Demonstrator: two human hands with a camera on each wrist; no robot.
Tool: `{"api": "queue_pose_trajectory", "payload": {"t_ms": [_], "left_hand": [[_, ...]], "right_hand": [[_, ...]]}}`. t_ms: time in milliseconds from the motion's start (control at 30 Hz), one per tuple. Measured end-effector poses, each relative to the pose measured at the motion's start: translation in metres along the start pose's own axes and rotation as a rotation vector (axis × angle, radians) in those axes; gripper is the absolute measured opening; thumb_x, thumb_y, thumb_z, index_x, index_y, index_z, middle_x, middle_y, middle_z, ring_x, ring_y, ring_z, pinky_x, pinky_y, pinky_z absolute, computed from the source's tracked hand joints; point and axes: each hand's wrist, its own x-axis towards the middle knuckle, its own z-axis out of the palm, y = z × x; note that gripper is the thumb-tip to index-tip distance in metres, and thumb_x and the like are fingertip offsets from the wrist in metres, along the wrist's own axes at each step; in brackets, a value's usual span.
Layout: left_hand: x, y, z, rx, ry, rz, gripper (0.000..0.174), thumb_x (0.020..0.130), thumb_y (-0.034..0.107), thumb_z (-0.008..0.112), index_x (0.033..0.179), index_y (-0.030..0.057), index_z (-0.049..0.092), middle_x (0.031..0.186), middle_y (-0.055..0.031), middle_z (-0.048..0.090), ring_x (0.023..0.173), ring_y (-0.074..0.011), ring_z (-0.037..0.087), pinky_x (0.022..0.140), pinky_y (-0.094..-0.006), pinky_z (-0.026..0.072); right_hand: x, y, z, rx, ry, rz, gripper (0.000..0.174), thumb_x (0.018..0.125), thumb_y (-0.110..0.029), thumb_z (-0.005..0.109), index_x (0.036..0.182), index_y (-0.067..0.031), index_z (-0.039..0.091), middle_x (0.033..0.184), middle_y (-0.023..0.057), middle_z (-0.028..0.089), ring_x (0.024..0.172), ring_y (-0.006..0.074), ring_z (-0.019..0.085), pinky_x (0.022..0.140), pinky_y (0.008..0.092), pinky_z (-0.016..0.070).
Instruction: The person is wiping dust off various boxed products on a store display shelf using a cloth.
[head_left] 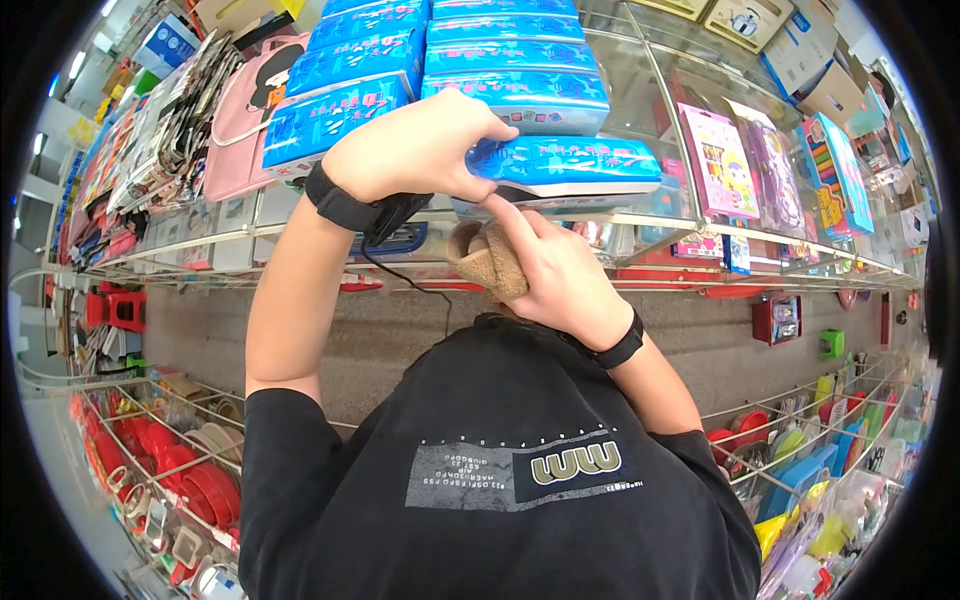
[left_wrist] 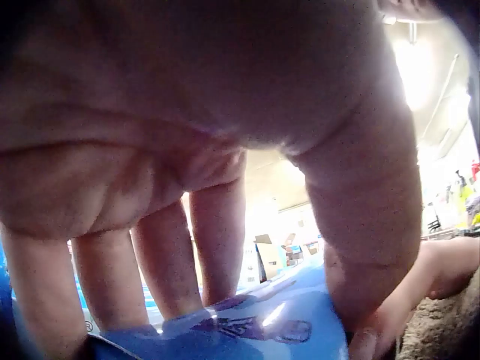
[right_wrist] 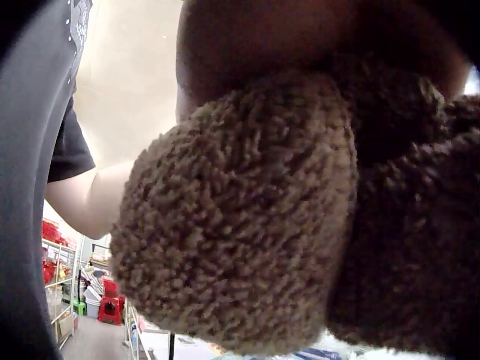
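My left hand (head_left: 425, 145) grips the near end of a glossy blue box (head_left: 585, 163) with pink and dark print. In the left wrist view its fingers span the box's shiny top (left_wrist: 255, 330), with the thumb down the near side. My right hand (head_left: 568, 272) holds a bunched brown towel (head_left: 485, 260), its index finger stretched up to the box edge by the left thumb. Fuzzy folds of the towel (right_wrist: 240, 217) fill most of the right wrist view. The box lies tilted at the front of the glass shelf, with a dark gap along its near side.
Stacked blue boxes (head_left: 515, 95) stand right behind, with another stack (head_left: 335, 120) to the left. A pink bag (head_left: 245, 125) leans farther left. Boxed toys (head_left: 720, 160) stand to the right. The shelf's metal rail (head_left: 250, 232) runs along the front, and a cable (head_left: 420, 287) hangs from the left wrist.
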Motion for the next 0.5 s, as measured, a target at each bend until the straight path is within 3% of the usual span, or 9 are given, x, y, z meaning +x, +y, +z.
{"api": "queue_pose_trajectory", "payload": {"t_ms": [333, 433, 500], "left_hand": [[0.008, 0.001, -0.017, -0.089, -0.15, -0.052, 0.056, 0.076, 0.014, 0.082, 0.127, -0.0089, 0.073, 0.108, -0.03, 0.076, 0.093, -0.0372, 0.076, 0.086, -0.0398, 0.0599], [0.006, -0.011, -0.01, -0.137, -0.079, 0.017, 0.054, 0.075, 0.012, 0.08, 0.125, -0.0096, 0.074, 0.103, -0.0298, 0.077, 0.09, -0.0363, 0.077, 0.084, -0.0403, 0.0605], [0.006, -0.013, -0.01, -0.143, -0.119, -0.022, 0.056, 0.075, 0.013, 0.08, 0.127, -0.0083, 0.074, 0.107, -0.0291, 0.077, 0.096, -0.036, 0.077, 0.088, -0.0403, 0.0599]], "right_hand": [[-0.005, 0.008, 0.008, 0.06, 0.044, -0.022, 0.092, 0.079, -0.011, 0.083, 0.161, -0.0143, 0.041, 0.117, 0.0221, 0.07, 0.097, 0.0458, 0.072, 0.08, 0.0536, 0.0595], [-0.006, 0.009, 0.01, 0.068, 0.034, -0.007, 0.092, 0.079, -0.013, 0.083, 0.161, -0.0154, 0.041, 0.117, 0.0218, 0.07, 0.096, 0.0462, 0.072, 0.079, 0.054, 0.0597], [-0.005, 0.008, 0.009, 0.072, 0.029, 0.005, 0.092, 0.079, -0.012, 0.083, 0.161, -0.0146, 0.04, 0.117, 0.0221, 0.07, 0.097, 0.0461, 0.072, 0.081, 0.0541, 0.0594]]}}
